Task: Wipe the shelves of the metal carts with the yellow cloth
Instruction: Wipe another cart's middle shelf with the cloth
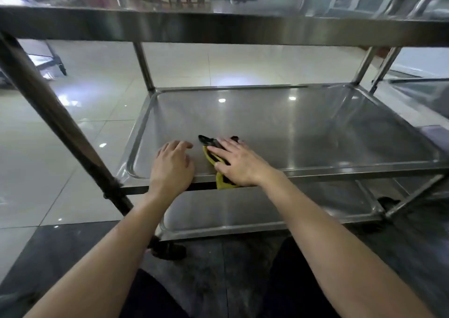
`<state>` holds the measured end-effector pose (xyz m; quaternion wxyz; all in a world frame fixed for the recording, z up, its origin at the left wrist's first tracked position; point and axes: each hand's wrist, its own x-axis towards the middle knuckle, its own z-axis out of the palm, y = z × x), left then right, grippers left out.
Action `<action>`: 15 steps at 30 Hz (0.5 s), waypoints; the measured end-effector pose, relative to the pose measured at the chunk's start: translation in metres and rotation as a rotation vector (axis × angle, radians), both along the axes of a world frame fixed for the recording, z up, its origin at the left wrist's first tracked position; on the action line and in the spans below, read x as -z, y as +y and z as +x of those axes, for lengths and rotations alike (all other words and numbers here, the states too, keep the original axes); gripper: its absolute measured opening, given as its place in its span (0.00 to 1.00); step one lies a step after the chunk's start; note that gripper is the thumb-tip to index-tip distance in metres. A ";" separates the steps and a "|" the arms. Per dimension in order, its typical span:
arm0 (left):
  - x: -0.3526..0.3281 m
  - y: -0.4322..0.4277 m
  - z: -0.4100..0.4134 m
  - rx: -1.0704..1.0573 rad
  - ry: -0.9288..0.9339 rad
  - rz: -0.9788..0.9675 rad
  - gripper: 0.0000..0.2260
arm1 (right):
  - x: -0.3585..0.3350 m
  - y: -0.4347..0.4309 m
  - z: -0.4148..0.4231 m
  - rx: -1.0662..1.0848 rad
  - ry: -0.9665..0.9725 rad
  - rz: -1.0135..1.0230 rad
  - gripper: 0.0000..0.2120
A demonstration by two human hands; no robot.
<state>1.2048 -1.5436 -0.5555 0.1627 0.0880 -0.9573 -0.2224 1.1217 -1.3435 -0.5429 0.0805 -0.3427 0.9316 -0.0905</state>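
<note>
A steel cart fills the view, with a top shelf (218, 26), a middle shelf (303, 128) and a bottom shelf (243, 210). On the middle shelf near its front edge lies the yellow cloth (221, 181), which has dark patches and hangs slightly over the rim. My right hand (239, 163) presses flat on the cloth with straight fingers. My left hand (172, 166) rests on the shelf's front-left part beside the cloth, fingers loosely bent, holding nothing.
A dark cart post (60, 125) slants across the left. Another cart (422, 91) stands at the right and a further one (48, 60) at the far left. Glossy pale floor tiles (73, 172) surround the cart; a black caster (170, 249) sits below.
</note>
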 end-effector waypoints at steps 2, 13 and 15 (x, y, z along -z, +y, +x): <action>0.000 0.000 0.025 0.013 0.089 -0.004 0.15 | 0.001 0.039 -0.014 0.141 0.006 0.015 0.32; 0.019 -0.053 0.124 -0.330 0.529 0.134 0.16 | -0.008 -0.123 0.015 -0.121 0.003 0.026 0.30; -0.001 -0.070 0.114 -0.511 0.606 0.340 0.27 | -0.010 -0.107 0.020 -0.205 -0.043 0.002 0.28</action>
